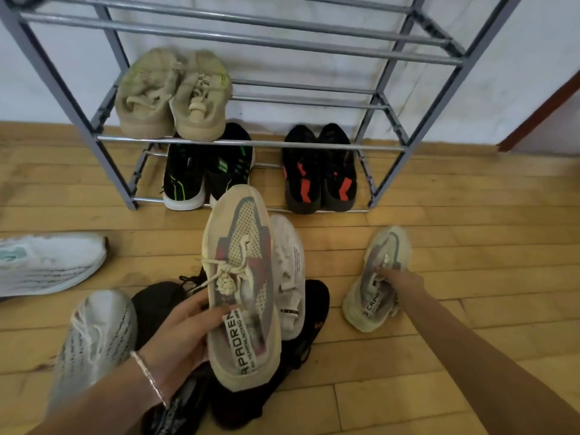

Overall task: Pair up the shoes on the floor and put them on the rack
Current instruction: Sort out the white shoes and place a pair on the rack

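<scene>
Left hand (175,335) grips a beige shoe (243,287) above the pile (157,304); right hand (400,281) grasps its mate (388,244) on open floor (470,246).

A wooden plank floor (470,221) is stretching across the room, taking soft, even light. A white wall (521,73) is rising behind it, showing faint scuffs. A grey metal rack (270,144) is standing against that wall, and dark reddish-brown trim (539,117) is slanting along the right edge.
</scene>
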`<state>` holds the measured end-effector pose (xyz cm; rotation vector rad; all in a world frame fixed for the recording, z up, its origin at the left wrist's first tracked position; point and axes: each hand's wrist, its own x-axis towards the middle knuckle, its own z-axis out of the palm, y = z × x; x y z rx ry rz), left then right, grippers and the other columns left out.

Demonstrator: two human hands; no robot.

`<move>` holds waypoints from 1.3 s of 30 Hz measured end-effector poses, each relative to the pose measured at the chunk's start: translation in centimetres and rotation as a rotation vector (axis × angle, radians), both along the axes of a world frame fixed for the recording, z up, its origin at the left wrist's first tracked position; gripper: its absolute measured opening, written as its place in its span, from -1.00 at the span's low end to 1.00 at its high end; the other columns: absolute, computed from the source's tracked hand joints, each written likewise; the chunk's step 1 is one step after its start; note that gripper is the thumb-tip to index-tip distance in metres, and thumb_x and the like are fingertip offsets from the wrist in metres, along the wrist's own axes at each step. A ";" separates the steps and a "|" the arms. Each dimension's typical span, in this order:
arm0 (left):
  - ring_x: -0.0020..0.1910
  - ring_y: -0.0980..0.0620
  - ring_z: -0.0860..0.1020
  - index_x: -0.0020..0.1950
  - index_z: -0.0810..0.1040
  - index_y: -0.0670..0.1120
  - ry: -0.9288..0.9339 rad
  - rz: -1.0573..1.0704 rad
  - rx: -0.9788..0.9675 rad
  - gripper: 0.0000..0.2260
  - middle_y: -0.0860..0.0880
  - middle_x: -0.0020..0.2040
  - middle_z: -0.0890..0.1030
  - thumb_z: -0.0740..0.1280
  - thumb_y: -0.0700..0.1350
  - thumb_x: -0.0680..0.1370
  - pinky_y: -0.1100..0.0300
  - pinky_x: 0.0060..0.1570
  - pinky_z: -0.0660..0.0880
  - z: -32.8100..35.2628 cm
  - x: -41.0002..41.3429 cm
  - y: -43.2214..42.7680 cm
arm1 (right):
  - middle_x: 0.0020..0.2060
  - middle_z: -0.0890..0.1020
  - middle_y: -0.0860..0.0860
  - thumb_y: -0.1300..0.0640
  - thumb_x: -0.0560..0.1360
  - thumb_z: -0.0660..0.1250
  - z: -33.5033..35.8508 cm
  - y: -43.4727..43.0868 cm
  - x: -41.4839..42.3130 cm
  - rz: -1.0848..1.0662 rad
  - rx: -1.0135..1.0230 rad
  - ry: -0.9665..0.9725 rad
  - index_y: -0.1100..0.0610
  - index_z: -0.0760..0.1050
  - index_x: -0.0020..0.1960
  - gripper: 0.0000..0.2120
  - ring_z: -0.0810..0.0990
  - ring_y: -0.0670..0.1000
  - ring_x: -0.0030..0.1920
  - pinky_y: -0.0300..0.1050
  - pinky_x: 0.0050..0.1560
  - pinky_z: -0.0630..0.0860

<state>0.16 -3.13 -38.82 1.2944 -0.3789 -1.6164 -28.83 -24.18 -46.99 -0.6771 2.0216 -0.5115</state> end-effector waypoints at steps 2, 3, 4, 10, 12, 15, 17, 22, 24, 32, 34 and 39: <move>-0.19 -0.13 0.68 0.13 0.59 -0.16 -0.016 -0.011 -0.003 -0.54 -0.26 -0.01 0.68 0.42 -0.17 0.23 0.07 -0.24 0.64 0.0 -0.4 -0.4 | 0.14 0.59 0.28 0.16 0.33 0.54 0.3 -0.4 -0.1 0.001 0.020 -0.024 0.39 0.42 0.25 -0.40 0.59 0.28 0.10 0.07 -0.17 0.50; -0.19 -0.13 0.69 0.12 0.60 -0.15 -0.024 -0.017 -0.006 -0.52 -0.25 -0.01 0.68 0.45 -0.16 0.19 0.07 -0.25 0.64 0.1 -0.5 -0.6 | 0.08 0.61 0.29 0.17 0.33 0.54 0.5 -0.5 -0.2 0.002 0.034 -0.035 0.40 0.43 0.24 -0.41 0.61 0.28 0.04 0.08 -0.17 0.52; -0.20 -0.12 0.69 0.09 0.61 -0.14 -0.031 -0.022 -0.011 -0.51 -0.24 -0.03 0.69 0.46 -0.14 0.17 0.08 -0.28 0.63 0.1 -0.7 -0.8 | -0.02 0.62 0.29 0.16 0.31 0.55 0.7 -0.6 -0.2 0.008 0.048 -0.041 0.41 0.43 0.23 -0.40 0.63 0.26 -0.08 0.11 -0.13 0.57; -0.25 -0.09 0.69 0.06 0.63 -0.14 -0.070 -0.028 0.002 -0.39 -0.20 -0.11 0.70 0.56 -0.07 0.02 0.14 -0.38 0.58 0.2 -1.4 -1.5 | 0.12 0.55 0.19 0.18 0.25 0.58 0.6 -0.7 0.7 -0.049 -0.128 -0.133 0.32 0.23 0.37 -0.18 0.57 0.16 0.06 0.09 0.08 0.55; -0.24 -0.08 0.69 0.08 0.63 -0.14 -0.075 -0.037 0.001 -0.35 -0.19 -0.11 0.71 0.61 -0.06 0.00 0.14 -0.38 0.58 0.1 -1.4 -1.6 | 0.08 0.49 0.15 0.20 0.32 0.53 0.4 -0.3 0.8 -0.077 -0.179 -0.212 0.25 0.18 0.37 -0.24 0.52 0.11 0.01 0.00 0.02 0.51; -0.21 -0.10 0.69 0.12 0.61 -0.16 -0.079 -0.033 -0.013 -0.31 -0.20 -0.09 0.71 0.59 -0.08 0.00 0.15 -0.36 0.59 0.2 -1.5 -1.9 | 0.07 0.46 0.13 0.21 0.42 0.43 0.7 0.1 0.6 -0.046 -0.203 -0.275 0.19 0.15 0.36 -0.36 0.49 0.04 -0.12 -0.04 -0.16 0.47; -0.20 -0.12 0.69 0.12 0.61 -0.16 -0.071 -0.032 -0.017 -0.26 -0.22 -0.07 0.70 0.61 -0.06 -0.05 0.14 -0.35 0.59 0.2 -1.5 -2.1 | 0.11 0.48 0.17 0.21 0.44 0.40 1.2 0.6 0.4 -0.012 -0.228 -0.255 0.17 0.17 0.38 -0.40 0.50 0.05 -0.14 -0.07 -0.22 0.45; -0.21 -0.10 0.69 0.13 0.60 -0.16 -0.069 -0.032 -0.001 -0.59 -0.21 -0.08 0.70 0.44 -0.26 0.28 0.14 -0.36 0.59 0.2 -1.4 -2.5 | 0.11 0.59 0.23 0.20 0.45 0.38 3.6 3.5 -0.7 -0.012 -0.298 -0.328 0.17 0.34 0.31 -0.54 0.62 0.20 -0.05 -0.01 -0.14 0.57; -0.13 -0.12 0.69 0.14 0.60 -0.16 -0.088 -0.043 0.013 -0.60 -0.21 -0.03 0.70 0.44 -0.23 0.29 0.12 -0.28 0.60 0.4 -1.4 -2.9 | 0.02 0.63 0.23 0.22 0.46 0.37 5.7 4.5 -0.4 0.044 -0.298 -0.428 0.18 0.39 0.28 -0.59 0.65 0.20 -0.10 -0.03 -0.20 0.57; -0.20 -0.13 0.69 0.12 0.57 -0.21 -0.077 -0.049 -0.053 -0.78 -0.28 -0.02 0.68 0.28 -0.28 0.49 0.04 -0.23 0.64 6.8 -2.7 -4.4 | -0.12 0.69 0.17 0.29 0.46 0.33 14.5 7.4 4.8 0.276 -0.341 -0.741 0.11 0.48 0.20 -0.68 0.67 0.14 -0.24 -0.07 -0.31 0.55; -0.27 -0.09 0.69 0.09 0.59 -0.18 -0.096 -0.034 -0.050 -0.79 -0.22 -0.12 0.70 0.24 -0.28 0.51 0.08 -0.31 0.64 8.8 -2.8 -4.0 | -0.16 0.68 0.15 0.30 0.45 0.33 16.5 7.8 5.3 0.281 -0.361 -0.748 0.13 0.47 0.20 -0.67 0.66 0.12 -0.28 -0.09 -0.33 0.54; -0.23 -0.08 0.69 0.06 0.60 -0.15 -0.129 -0.072 -0.074 -0.81 -0.19 -0.10 0.71 0.35 -0.22 0.46 0.04 -0.14 0.61 13.1 -3.0 -3.0 | -0.10 0.68 0.15 0.26 0.44 0.40 21.3 8.4 5.2 0.361 -0.409 -0.805 0.03 0.49 0.09 -0.72 0.68 0.15 -0.18 -0.02 -0.22 0.58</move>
